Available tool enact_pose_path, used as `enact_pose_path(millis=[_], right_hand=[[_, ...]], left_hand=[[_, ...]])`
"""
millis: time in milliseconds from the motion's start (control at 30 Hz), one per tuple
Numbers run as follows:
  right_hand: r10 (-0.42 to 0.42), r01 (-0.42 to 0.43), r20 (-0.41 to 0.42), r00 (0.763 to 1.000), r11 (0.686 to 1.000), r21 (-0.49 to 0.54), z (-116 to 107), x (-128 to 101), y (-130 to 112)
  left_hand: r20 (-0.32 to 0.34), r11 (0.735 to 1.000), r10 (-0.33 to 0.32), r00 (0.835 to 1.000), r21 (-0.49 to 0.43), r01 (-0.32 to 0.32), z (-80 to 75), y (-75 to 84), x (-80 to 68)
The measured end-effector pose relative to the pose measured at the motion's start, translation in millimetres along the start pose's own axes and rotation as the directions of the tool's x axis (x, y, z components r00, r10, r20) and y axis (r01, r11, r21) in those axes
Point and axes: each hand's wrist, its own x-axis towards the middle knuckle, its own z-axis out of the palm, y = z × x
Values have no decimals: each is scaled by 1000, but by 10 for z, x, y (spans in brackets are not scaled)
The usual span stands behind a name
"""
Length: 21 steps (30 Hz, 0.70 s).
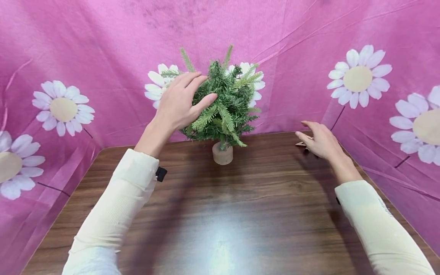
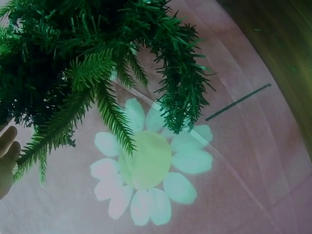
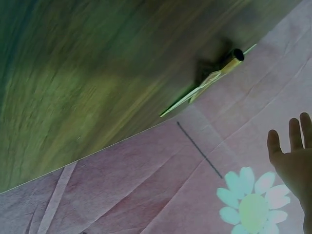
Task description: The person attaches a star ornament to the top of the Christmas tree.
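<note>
A small artificial Christmas tree (image 1: 228, 101) stands upright on a round wooden base (image 1: 222, 156) at the back middle of the table. My left hand (image 1: 180, 101) is at its upper left side, fingers extended and thumb spread in front of the branches. Whether it touches the needles I cannot tell. In the left wrist view, fingertips (image 2: 7, 151) show beside a branch. On the right, my right hand (image 1: 321, 141) hovers over a thin gold pointed ornament (image 3: 209, 82) with a dark hollow tube end, its fingers apart from it. The hand partly hides that ornament in the head view.
The brown wooden table (image 1: 261, 206) ends at the back and sides against pink cloth (image 1: 292, 49) printed with white daisies. The gold ornament lies near the table's back right edge. Light glares off the table's front middle.
</note>
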Motion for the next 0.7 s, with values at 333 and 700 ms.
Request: enact_pose_path(millis=[333,700], right_hand=[[30,-30,11,999,1000,-3,-68,31,228],[56,-56,19,998,998,8,3,8,400]], left_hand=[[149,997,-69,986,-32,74,2,5,142],[228,991,-135,964,42,129,5,56,193]])
